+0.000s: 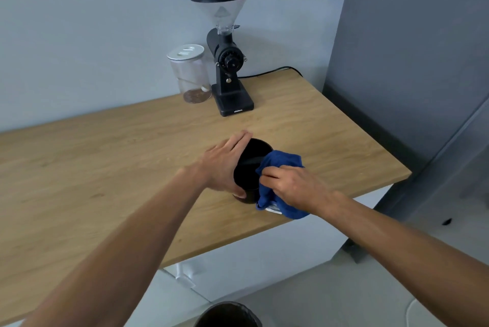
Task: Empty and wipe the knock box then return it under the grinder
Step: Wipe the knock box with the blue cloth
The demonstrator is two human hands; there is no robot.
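Observation:
The black round knock box (250, 165) stands on the wooden table (105, 157), near its front right edge. My left hand (225, 165) wraps around its left side, thumb at the near wall. My right hand (291, 186) grips a blue cloth (280, 162) pressed over the box's right rim and hanging down its outer side. The black coffee grinder (229, 62) stands at the back of the table with bare table in front of its base.
A glass jar (190, 75) with a white lid and some coffee at its bottom stands left of the grinder. The grinder's cable (272, 71) runs right along the wall. A dark bin (227, 314) sits on the floor below the table's front edge.

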